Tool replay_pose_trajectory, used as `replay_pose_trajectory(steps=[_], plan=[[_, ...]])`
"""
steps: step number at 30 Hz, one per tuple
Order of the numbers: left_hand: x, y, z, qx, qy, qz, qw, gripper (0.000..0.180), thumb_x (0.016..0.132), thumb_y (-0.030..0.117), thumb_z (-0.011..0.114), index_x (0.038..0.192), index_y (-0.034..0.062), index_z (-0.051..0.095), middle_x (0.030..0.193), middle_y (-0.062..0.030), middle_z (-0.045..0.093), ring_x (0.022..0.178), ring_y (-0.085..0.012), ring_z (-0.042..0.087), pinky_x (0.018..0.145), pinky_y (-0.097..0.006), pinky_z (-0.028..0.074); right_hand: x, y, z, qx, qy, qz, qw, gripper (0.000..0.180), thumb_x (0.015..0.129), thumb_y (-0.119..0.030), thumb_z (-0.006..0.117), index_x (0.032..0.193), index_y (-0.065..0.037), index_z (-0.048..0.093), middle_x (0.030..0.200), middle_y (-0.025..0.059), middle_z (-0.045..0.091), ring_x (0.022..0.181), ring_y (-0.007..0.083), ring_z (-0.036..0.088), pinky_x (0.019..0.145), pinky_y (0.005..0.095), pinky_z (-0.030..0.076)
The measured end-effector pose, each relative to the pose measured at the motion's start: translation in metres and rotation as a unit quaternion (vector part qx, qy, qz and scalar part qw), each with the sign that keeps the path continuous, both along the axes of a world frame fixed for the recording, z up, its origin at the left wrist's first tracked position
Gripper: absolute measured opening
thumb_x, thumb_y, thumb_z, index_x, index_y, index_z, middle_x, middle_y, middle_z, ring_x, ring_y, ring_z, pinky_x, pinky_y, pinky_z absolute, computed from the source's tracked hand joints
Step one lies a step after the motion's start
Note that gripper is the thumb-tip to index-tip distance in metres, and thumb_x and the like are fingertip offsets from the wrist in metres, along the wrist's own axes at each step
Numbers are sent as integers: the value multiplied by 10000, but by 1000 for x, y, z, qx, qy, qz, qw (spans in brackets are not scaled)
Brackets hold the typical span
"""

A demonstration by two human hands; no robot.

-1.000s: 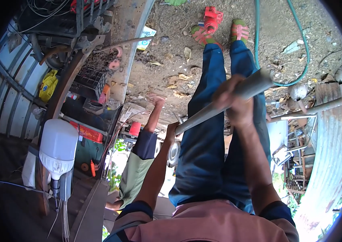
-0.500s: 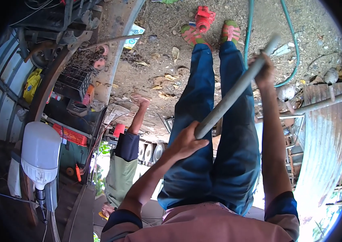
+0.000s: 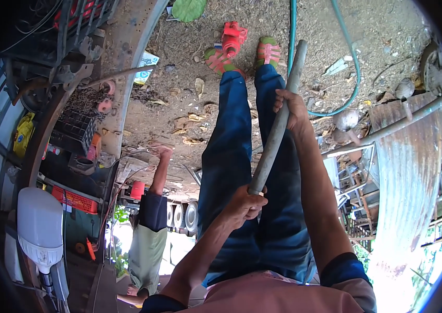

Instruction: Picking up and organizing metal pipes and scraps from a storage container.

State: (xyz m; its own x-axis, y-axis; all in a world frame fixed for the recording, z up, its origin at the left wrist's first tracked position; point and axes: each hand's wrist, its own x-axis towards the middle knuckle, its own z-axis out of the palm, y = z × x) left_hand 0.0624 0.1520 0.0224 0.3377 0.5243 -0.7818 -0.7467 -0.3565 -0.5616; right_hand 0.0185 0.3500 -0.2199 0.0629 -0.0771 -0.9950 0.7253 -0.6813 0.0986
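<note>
A long grey pipe [image 3: 277, 136] slants across the front of my legs, its upper end by my shoes. My left hand [image 3: 244, 204] is wrapped round its lower end near my thighs. Farther up, my right hand [image 3: 292, 108] grips the same pipe, with its fingers curled over the side. Beside my green and pink shoes [image 3: 269, 51] stands a red metal object [image 3: 233, 38] whose kind I cannot make out. The pipe does not touch it in this view.
A green hose [image 3: 355, 83] loops over the leaf-strewn ground at the right, near a rusty corrugated sheet [image 3: 406, 172]. A large white bulb [image 3: 40, 221] hangs at the left by shelves with a black crate [image 3: 73, 131]. Another person [image 3: 149, 232] is behind on the left.
The pipe has swung to a steeper angle, its far end no longer blurred. Both hands keep hold of it, and the whole scene has shifted left in view.
</note>
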Motion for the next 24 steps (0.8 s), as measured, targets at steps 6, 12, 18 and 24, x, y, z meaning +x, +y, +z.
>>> replay_pose_trajectory(steps=[6, 12, 18, 24], plan=[[44, -4, 12, -100, 267, -375, 882, 287, 792, 68, 688, 1048, 31, 562, 640, -102, 577, 499, -264, 564, 450, -396, 420, -14, 17, 2, 164, 45, 103, 980, 108, 793, -13, 684, 757, 1, 583, 605, 68, 548, 459, 182, 528, 428, 318, 462], [56, -114, 58, -91, 390, -591, 700, 226, 805, 138, 658, 1014, 53, 643, 766, -239, 660, 783, -433, 675, 673, -507, 524, -81, 183, -76, 249, 103, 103, 958, 199, 880, 7, 527, 1027, 87, 634, 679, 117, 566, 598, 232, 564, 573, 358, 504], [113, -255, 98, -163, 281, -557, 764, 193, 792, 70, 690, 970, 21, 634, 657, -64, 551, 589, -129, 529, 560, -332, 448, -146, 340, -99, 287, 133, 129, 940, 141, 938, -76, 569, 1058, -1, 577, 677, 47, 536, 587, 189, 532, 603, 325, 511], [106, -229, 61, -167, 252, -485, 821, 229, 770, 135, 697, 937, 37, 574, 729, -4, 522, 685, -98, 507, 614, -309, 451, -144, 343, -65, 212, 173, 104, 956, 131, 909, -72, 624, 865, -68, 500, 620, 24, 499, 538, 159, 510, 520, 287, 490]])
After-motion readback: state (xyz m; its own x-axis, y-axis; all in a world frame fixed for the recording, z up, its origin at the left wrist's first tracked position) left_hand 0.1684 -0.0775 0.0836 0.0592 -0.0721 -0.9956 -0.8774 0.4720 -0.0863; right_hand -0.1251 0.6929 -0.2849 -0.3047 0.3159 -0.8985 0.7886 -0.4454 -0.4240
